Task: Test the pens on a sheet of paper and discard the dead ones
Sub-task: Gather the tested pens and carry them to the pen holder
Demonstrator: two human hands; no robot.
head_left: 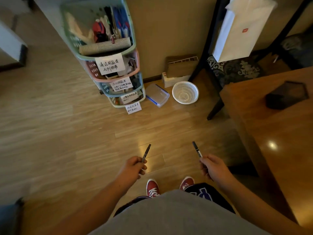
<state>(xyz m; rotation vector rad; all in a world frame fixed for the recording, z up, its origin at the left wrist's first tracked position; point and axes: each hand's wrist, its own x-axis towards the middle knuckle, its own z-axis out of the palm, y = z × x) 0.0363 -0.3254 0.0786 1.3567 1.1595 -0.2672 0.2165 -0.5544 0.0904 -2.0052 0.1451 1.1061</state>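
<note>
So, one slim dark pen [146, 152] sticks up out of the left hand [133, 168], and a dark pen with a white band [197, 149] out of the right hand [213, 167], both over the wood floor [67, 133]. Their lower ends are buried in the fists; capped or not, can't tell. Fingers of each hand curl tight round its pen. Further off, a round white mesh basket [176, 97] sits on the floor just beside a clear plastic box with blue clips [157, 94]; stacked pastel baskets [133, 48] hold blurry clutter.

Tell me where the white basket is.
Head view: the white basket sits on the floor right of centre, between the clear box and a black leg.
</note>
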